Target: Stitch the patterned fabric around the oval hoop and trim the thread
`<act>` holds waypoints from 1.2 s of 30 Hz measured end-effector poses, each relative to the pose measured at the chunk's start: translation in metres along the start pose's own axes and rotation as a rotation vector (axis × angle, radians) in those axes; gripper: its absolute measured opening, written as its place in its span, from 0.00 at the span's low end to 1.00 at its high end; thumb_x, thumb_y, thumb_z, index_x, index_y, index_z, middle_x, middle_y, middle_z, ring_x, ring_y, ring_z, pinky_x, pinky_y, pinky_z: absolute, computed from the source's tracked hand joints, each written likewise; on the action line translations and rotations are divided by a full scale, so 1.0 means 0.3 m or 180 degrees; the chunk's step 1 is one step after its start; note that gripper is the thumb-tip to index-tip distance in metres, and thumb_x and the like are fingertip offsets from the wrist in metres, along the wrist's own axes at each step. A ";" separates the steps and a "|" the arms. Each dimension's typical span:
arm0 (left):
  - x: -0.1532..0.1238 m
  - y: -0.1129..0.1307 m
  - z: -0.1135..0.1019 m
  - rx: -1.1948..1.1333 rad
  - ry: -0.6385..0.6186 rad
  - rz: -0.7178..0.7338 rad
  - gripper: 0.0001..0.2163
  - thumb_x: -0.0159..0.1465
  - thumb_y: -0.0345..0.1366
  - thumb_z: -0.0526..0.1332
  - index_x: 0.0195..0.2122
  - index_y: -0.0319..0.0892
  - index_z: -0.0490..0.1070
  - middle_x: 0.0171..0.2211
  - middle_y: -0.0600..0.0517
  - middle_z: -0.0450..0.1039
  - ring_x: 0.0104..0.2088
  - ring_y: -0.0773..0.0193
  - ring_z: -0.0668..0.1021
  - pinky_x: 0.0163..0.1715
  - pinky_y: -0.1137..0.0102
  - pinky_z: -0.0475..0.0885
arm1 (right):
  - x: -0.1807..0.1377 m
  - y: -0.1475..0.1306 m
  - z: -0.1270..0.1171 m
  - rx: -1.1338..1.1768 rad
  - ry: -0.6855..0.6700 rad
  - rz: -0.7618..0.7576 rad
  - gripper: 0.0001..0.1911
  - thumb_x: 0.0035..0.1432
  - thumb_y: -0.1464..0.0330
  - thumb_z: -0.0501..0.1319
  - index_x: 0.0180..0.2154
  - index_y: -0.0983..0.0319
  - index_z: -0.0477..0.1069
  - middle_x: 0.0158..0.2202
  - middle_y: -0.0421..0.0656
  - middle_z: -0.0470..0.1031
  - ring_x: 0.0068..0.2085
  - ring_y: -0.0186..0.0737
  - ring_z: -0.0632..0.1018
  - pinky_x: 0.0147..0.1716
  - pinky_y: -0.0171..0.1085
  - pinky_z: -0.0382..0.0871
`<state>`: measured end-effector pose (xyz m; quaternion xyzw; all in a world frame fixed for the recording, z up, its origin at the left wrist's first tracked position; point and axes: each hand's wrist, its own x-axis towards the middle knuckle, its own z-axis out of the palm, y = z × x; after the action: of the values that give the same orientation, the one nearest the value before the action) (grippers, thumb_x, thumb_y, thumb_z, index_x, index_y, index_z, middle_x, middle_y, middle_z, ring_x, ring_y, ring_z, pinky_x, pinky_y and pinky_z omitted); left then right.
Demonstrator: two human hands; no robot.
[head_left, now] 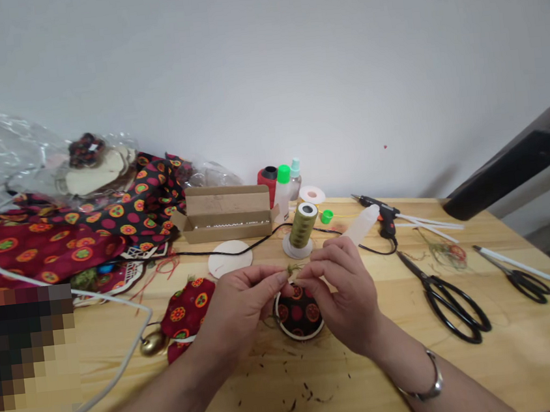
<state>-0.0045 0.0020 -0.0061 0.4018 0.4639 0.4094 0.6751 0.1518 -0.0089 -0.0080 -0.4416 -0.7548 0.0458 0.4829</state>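
Note:
A round disc of black fabric with red-orange motifs and a white rim is between my hands, just above or on the table. My left hand is closed, its thumb and forefinger pinching a small tuft of green thread at the disc's top edge. My right hand is closed too, fingertips beside the tuft. From behind its curled fingers a translucent squeeze bottle sticks out, tilted up and to the right. The palm hides the rest of the bottle. Directly behind the tuft stands a spool of olive-green thread.
Large black-handled scissors, smaller scissors and a glue gun lie right. A red fabric piece with a brass bell sits left. Behind are an open cardboard box, a green cap and a white disc.

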 end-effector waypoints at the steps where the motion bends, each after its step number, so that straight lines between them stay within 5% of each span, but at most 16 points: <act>1: 0.000 -0.001 -0.001 -0.0030 -0.0007 0.0001 0.08 0.52 0.37 0.65 0.21 0.38 0.74 0.12 0.59 0.62 0.15 0.76 0.56 0.15 0.77 0.50 | -0.001 0.001 0.000 -0.0001 -0.0014 0.0014 0.08 0.54 0.76 0.59 0.26 0.60 0.71 0.27 0.42 0.71 0.35 0.40 0.66 0.37 0.43 0.63; 13: 0.006 -0.001 0.001 -0.0125 0.0087 0.0005 0.07 0.51 0.37 0.66 0.23 0.38 0.75 0.17 0.56 0.69 0.15 0.76 0.58 0.14 0.78 0.51 | 0.009 -0.010 -0.003 0.0042 -0.0096 -0.0002 0.09 0.56 0.76 0.57 0.26 0.61 0.69 0.25 0.41 0.70 0.34 0.39 0.66 0.36 0.43 0.62; 30: 0.015 -0.006 -0.006 -0.0141 0.0104 0.0117 0.08 0.52 0.37 0.66 0.22 0.37 0.74 0.16 0.58 0.67 0.15 0.78 0.55 0.14 0.78 0.47 | 0.006 -0.008 -0.005 0.0188 -0.0429 0.0120 0.07 0.55 0.75 0.59 0.26 0.61 0.69 0.25 0.40 0.69 0.34 0.39 0.67 0.37 0.42 0.62; 36: 0.018 -0.003 -0.004 -0.0102 -0.0024 0.0004 0.08 0.52 0.37 0.66 0.23 0.37 0.75 0.14 0.59 0.63 0.15 0.77 0.56 0.14 0.78 0.47 | 0.008 -0.002 -0.016 0.0571 -0.0085 0.0327 0.07 0.58 0.74 0.56 0.37 0.62 0.71 0.35 0.44 0.70 0.40 0.40 0.69 0.42 0.43 0.63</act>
<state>-0.0042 0.0068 -0.0088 0.3928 0.4545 0.4156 0.6830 0.1548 -0.0092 -0.0036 -0.4340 -0.7305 0.1437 0.5074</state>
